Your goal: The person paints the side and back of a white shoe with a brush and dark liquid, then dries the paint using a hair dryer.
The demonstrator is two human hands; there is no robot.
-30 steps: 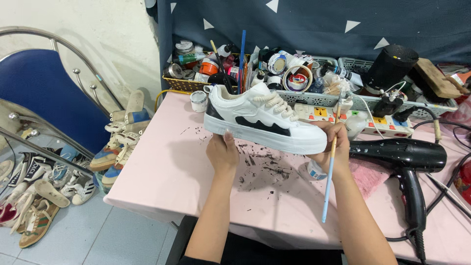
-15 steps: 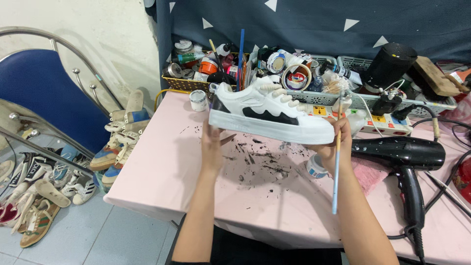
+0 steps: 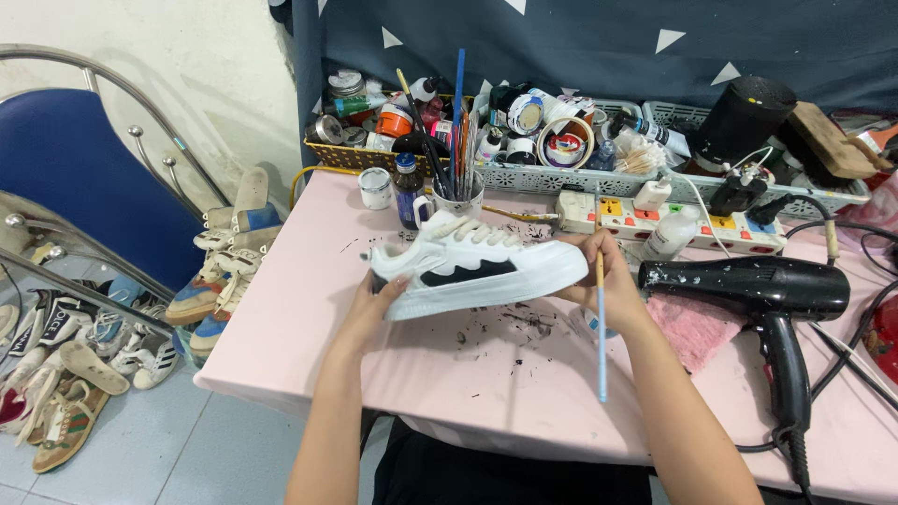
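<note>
Both hands hold a white sneaker [image 3: 472,266] with a black side panel, lifted clear of the pink table [image 3: 486,374] and tilted, toe toward the right. Left hand [image 3: 374,304] cups the heel end, fingers wrapped closed around it. Right hand [image 3: 599,281] grips the toe end, fingers curled shut on the shoe — the same hand also pinches a thin blue paintbrush [image 3: 601,327] that hangs downward, tip pointing at the table edge.

Below the sneaker the table surface carries dark paint flecks [image 3: 510,327]. Just behind the shoe stands a white mug [image 3: 458,198] packed with upright brushes, a dark bottle [image 3: 407,192] beside it, and a small white jar [image 3: 375,187] further left. A tray of paint jars and tape rolls [image 3: 524,126] runs along the back wall. A white power strip [image 3: 673,217] lies right of the mug. A black hair dryer [image 3: 758,299], speckled white, lies on the table to the right of the right hand, with a pink cloth [image 3: 692,323] between them.

Left of the table — a blue chair [image 3: 84,178] and a metal rack of shoes [image 3: 94,327] on the tiled floor.
</note>
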